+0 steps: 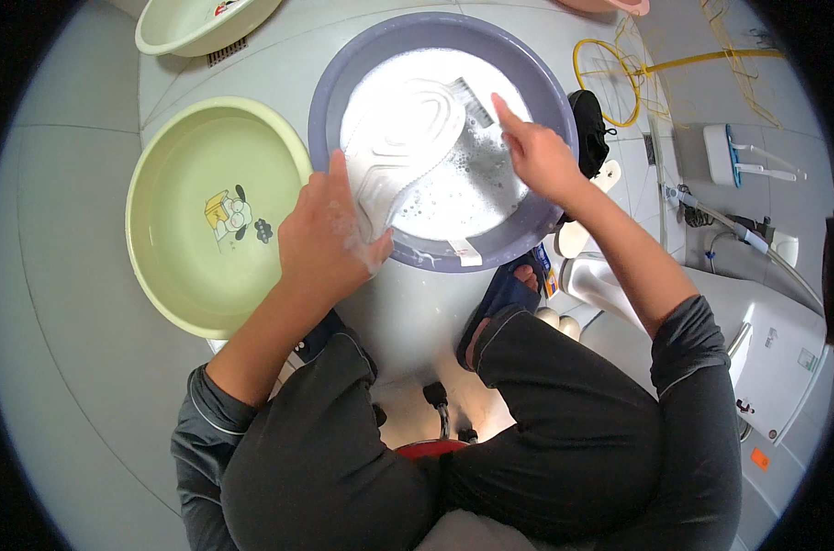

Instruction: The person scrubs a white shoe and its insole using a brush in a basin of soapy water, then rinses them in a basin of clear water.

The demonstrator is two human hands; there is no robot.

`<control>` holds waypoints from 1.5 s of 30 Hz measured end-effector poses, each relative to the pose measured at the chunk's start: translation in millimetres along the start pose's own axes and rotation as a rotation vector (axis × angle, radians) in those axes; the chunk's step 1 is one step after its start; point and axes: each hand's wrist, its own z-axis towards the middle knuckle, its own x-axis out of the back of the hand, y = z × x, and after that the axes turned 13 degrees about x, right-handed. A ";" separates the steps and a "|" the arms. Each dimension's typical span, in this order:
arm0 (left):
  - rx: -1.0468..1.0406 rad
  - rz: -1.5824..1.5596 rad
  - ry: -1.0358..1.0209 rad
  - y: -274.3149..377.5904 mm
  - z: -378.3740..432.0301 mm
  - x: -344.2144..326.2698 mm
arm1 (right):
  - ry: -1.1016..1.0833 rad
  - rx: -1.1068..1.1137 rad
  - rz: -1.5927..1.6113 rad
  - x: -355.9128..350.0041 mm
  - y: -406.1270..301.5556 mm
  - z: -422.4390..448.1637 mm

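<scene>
My left hand (331,231) grips one end of a white shoe (406,131), sole up, over the soapy water in a purple-grey plastic basin (331,76). Foam clings to that hand's thumb side. Across the basin, my right hand (537,151) has its index finger stretched out over the suds. Beside that fingertip is a scrubbing brush (472,102) with dark bristles; its body blends into the bright foam, and whether my right hand holds it is unclear. A white tag hangs over the basin's near rim.
A pale green basin (136,227) with water and a cartoon print stands at left. Another pale basin (148,38) is at upper left. To the right are a black shoe (589,131), a yellow hose (636,110), a wall-held brush set (720,155) and a white toilet (778,365).
</scene>
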 end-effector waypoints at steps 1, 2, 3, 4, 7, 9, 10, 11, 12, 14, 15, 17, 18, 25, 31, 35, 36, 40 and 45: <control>-0.011 0.004 -0.003 0.9 -0.1 1.5 | -0.070 -0.097 0.028 1.4 8.0 5.4; -0.023 0.007 -0.006 1.1 -0.4 2.3 | -0.141 -0.194 0.056 2.4 15.2 8.4; -0.043 0.026 -0.009 1.0 -1.6 1.1 | -0.133 -0.227 0.132 -3.5 25.6 5.8; -0.063 0.047 -0.011 0.7 -3.9 1.4 | -0.123 -0.258 0.209 -13.4 33.8 2.0; -0.077 -0.098 -0.046 -8.7 -6.5 -11.1 | -0.170 -0.386 0.345 -27.0 39.2 -2.5; -0.072 -0.285 -0.158 -17.8 -8.0 -16.2 | -0.124 -0.349 0.426 -48.0 52.0 -6.8; -0.070 -0.389 -0.252 -22.1 -8.7 -15.8 | -0.157 -0.343 0.340 -51.9 53.6 -6.8; -0.069 -0.493 -0.347 -24.2 -9.6 -16.1 | -0.189 -0.336 0.254 -56.6 54.5 -6.6; 0.018 -0.532 -0.383 -23.1 -11.1 -19.0 | -0.221 -0.332 0.165 -60.4 55.3 -7.4; 0.191 -0.608 -0.455 -16.3 -14.3 -25.4 | -0.320 -0.333 0.118 -68.4 56.8 -9.9; 0.235 -0.576 -0.465 -12.4 -15.5 -26.5 | -0.372 -0.331 0.097 -71.5 55.8 -10.4; 0.319 -0.514 -0.488 -5.2 -17.2 -27.9 | -0.505 -0.223 0.157 -73.5 56.7 -12.9; 0.320 -0.498 -0.472 -7.0 -20.8 -30.0 | -0.569 -0.162 0.190 -71.8 50.2 -9.4; 0.383 -0.791 -0.616 -6.6 -35.9 -40.7 | -0.316 -0.279 0.637 -55.3 26.2 -7.0; 0.122 -0.537 -0.143 -2.7 -28.1 -18.0 | -0.077 -0.501 0.687 -6.8 28.4 -2.4; 0.065 -0.366 0.057 -1.5 -19.4 2.2 | 0.099 -0.362 0.745 42.9 0.7 -14.8; 0.063 -0.331 0.094 -0.5 -15.9 2.7 | 0.150 -0.265 0.682 54.6 -11.2 -21.9; -0.053 -0.152 0.220 -4.0 -8.7 -1.8 | 0.203 0.231 0.352 64.2 -63.5 -31.4; -0.096 -0.156 0.233 -0.3 -9.9 -4.8 | -0.101 0.376 0.115 64.5 -98.4 -22.9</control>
